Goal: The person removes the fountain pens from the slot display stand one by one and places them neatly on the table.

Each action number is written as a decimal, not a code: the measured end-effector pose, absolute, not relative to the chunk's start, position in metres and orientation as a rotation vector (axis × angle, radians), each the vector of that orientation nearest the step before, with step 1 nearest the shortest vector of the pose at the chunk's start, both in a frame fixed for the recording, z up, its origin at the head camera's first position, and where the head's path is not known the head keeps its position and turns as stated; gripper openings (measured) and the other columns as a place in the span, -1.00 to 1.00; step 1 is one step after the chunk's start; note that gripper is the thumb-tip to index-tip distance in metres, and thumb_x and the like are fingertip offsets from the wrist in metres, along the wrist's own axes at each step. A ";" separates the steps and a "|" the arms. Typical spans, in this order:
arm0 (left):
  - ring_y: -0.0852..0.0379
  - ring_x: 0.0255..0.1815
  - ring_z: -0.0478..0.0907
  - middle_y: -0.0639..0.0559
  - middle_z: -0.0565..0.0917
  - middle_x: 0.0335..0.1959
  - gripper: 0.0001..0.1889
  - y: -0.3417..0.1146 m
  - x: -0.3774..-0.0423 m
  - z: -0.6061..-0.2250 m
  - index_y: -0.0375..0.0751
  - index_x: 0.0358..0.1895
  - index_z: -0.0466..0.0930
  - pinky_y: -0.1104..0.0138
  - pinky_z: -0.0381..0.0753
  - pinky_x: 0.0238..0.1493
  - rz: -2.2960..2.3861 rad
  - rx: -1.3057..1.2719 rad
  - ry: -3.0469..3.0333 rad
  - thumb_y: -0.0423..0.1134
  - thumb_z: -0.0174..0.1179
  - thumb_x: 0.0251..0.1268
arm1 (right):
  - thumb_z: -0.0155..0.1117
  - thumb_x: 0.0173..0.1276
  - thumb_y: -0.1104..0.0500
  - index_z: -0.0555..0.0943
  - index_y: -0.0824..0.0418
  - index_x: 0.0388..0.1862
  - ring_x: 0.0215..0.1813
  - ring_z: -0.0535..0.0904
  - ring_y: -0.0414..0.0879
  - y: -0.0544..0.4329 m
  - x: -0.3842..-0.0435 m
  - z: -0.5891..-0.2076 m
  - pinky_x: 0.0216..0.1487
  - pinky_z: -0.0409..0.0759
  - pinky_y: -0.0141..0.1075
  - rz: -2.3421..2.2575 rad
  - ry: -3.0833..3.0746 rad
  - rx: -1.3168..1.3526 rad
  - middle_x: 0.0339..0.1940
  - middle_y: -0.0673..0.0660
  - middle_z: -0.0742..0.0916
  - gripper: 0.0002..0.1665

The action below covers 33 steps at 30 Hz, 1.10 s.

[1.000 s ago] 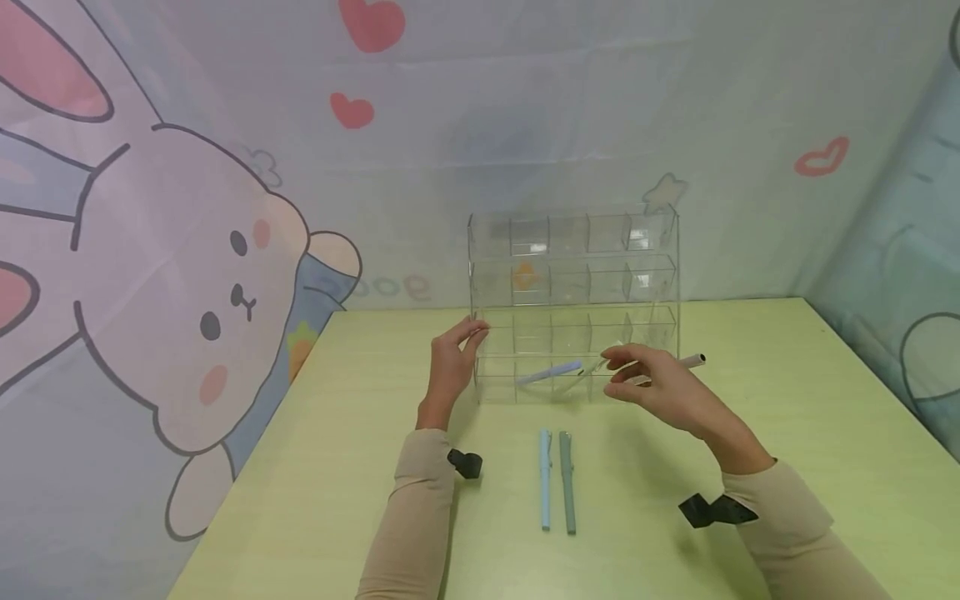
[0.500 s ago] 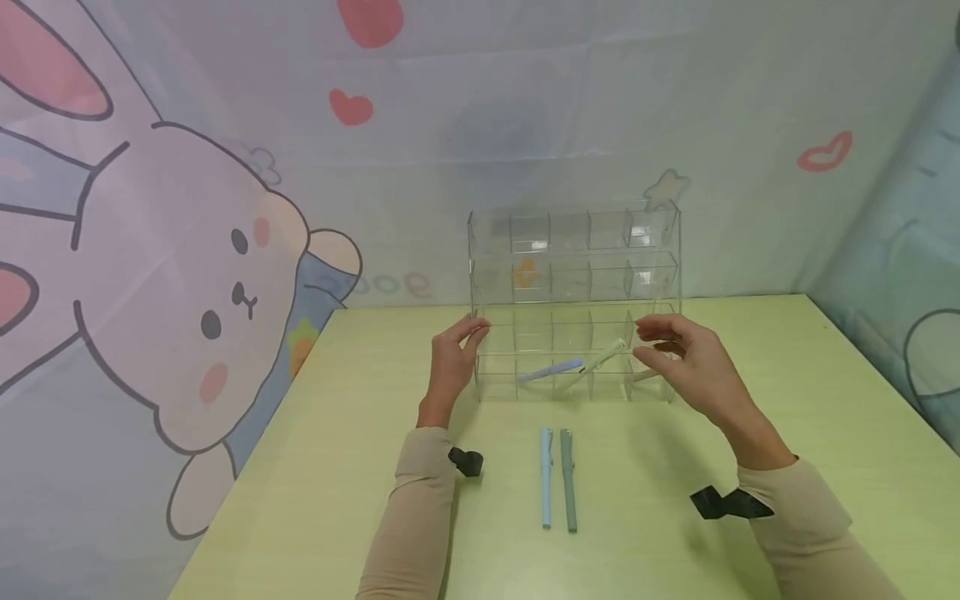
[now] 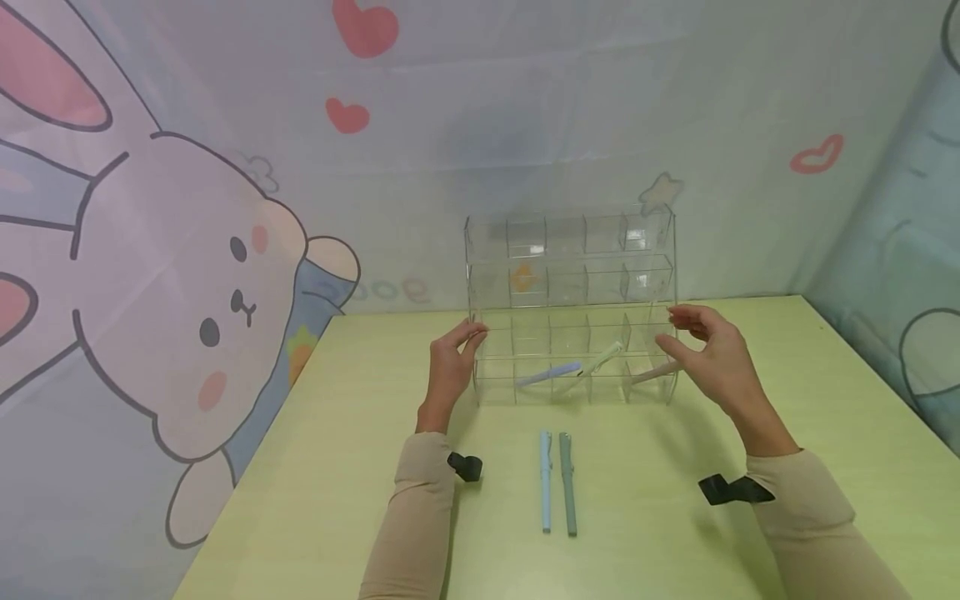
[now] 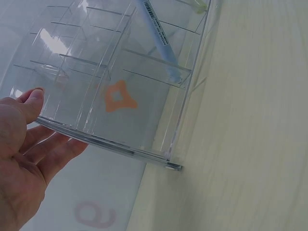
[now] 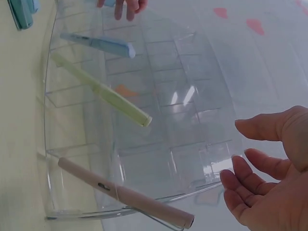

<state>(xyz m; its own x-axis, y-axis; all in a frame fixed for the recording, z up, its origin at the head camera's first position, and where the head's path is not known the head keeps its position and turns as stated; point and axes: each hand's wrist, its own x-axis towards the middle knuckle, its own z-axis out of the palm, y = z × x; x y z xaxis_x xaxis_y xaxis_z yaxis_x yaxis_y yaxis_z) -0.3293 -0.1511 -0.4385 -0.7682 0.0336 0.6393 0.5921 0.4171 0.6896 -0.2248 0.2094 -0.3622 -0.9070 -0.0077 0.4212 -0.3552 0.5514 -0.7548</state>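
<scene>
A clear acrylic rack (image 3: 568, 340) with tiered compartments stands at the back of the table. My left hand (image 3: 450, 367) grips its left side edge, thumb on one face and fingers on the other in the left wrist view. At the right side edge is my right hand (image 3: 712, 354), thumb and fingers apart with nothing between them. Three pens lean in the bottom row: a lavender-blue pen (image 3: 550, 373), a light green pen (image 3: 600, 358) and a beige pen (image 5: 120, 192) with a clip. The beige pen lies just below the right hand, in the rightmost compartment.
A light blue pen (image 3: 546, 483) and a dark green pen (image 3: 568, 483) lie side by side on the yellow-green table (image 3: 315, 500), in front of the rack. Behind the rack hangs a cloth (image 3: 420, 167) printed with a rabbit and hearts.
My right hand has moved right, from beside the light green pen to the rack's right edge. More of the beige pen in the bottom row shows now. The left hand keeps its grip.
</scene>
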 end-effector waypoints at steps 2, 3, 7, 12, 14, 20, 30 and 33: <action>-0.15 0.31 0.50 -0.14 0.77 -0.11 -0.85 -0.151 -0.329 -0.439 -0.31 -0.13 0.76 0.04 0.48 0.32 -1.351 -0.522 -2.140 -0.31 0.26 0.41 | 0.27 0.48 0.14 0.39 0.45 0.35 0.28 0.42 0.34 0.214 -0.228 -0.366 0.32 0.35 0.18 1.284 -2.424 0.278 0.21 0.43 0.56 -0.39; -0.14 0.31 0.50 -0.14 0.77 -0.10 -0.85 -0.151 -0.329 -0.439 -0.30 -0.13 0.76 0.04 0.48 0.32 -1.349 -0.520 -2.142 -0.31 0.26 0.41 | 0.27 0.48 0.15 0.39 0.46 0.35 0.28 0.42 0.35 0.216 -0.230 -0.368 0.32 0.35 0.18 1.274 -2.427 0.267 0.21 0.44 0.56 -0.39; -0.14 0.31 0.50 -0.14 0.76 -0.08 -0.84 -0.152 -0.330 -0.439 -0.27 -0.11 0.76 0.03 0.48 0.31 -1.340 -0.520 -2.149 -0.29 0.25 0.42 | 0.26 0.48 0.14 0.37 0.48 0.35 0.27 0.42 0.37 0.224 -0.236 -0.374 0.32 0.34 0.19 1.268 -2.444 0.238 0.19 0.46 0.55 -0.38; -0.15 0.31 0.50 -0.14 0.76 -0.08 -0.84 -0.152 -0.330 -0.439 -0.28 -0.12 0.75 0.02 0.48 0.31 -1.328 -0.526 -2.147 -0.28 0.24 0.43 | 0.28 0.47 0.11 0.32 0.49 0.38 0.27 0.40 0.36 0.229 -0.242 -0.380 0.34 0.33 0.20 1.310 -2.483 0.182 0.19 0.45 0.54 -0.32; -0.15 0.31 0.50 -0.14 0.76 -0.09 -0.84 -0.152 -0.330 -0.439 -0.29 -0.12 0.75 0.02 0.48 0.31 -1.327 -0.527 -2.144 -0.29 0.24 0.43 | 0.29 0.47 0.10 0.30 0.50 0.39 0.29 0.38 0.37 0.230 -0.244 -0.382 0.34 0.31 0.21 1.327 -2.505 0.158 0.21 0.46 0.52 -0.29; -0.16 0.30 0.51 -0.14 0.77 -0.10 -0.84 -0.151 -0.329 -0.439 -0.29 -0.12 0.76 0.02 0.48 0.31 -1.329 -0.529 -2.142 -0.29 0.25 0.42 | 0.31 0.44 0.12 0.27 0.54 0.38 0.32 0.31 0.43 0.236 -0.249 -0.387 0.32 0.31 0.25 1.313 -2.610 0.124 0.25 0.50 0.48 -0.26; -0.16 0.31 0.49 -0.13 0.77 -0.11 -0.83 -0.152 -0.331 -0.441 -0.30 -0.12 0.75 0.04 0.47 0.33 -1.335 -0.526 -2.152 -0.28 0.25 0.43 | 0.32 0.40 0.11 0.36 0.53 0.29 0.18 0.42 0.32 0.245 -0.251 -0.393 0.08 0.52 0.10 1.364 -2.785 0.116 0.18 0.46 0.50 -0.33; -0.16 0.32 0.49 -0.14 0.77 -0.10 -0.83 -0.152 -0.331 -0.441 -0.30 -0.11 0.75 0.03 0.46 0.33 -1.334 -0.526 -2.155 -0.28 0.24 0.43 | 0.34 0.39 0.11 0.43 0.52 0.23 0.06 0.48 0.21 0.246 -0.253 -0.395 -0.02 0.54 -0.04 1.356 -2.801 0.129 0.07 0.39 0.55 -0.38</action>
<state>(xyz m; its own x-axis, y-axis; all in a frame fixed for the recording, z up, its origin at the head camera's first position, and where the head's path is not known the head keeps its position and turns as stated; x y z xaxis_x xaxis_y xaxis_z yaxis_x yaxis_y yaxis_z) -0.3307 -0.1518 -0.4414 -0.7744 0.0424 0.6312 0.5839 0.4318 0.6875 -0.2529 0.2461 -0.3951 -0.9962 -0.0626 0.0603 -0.0862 0.6177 -0.7817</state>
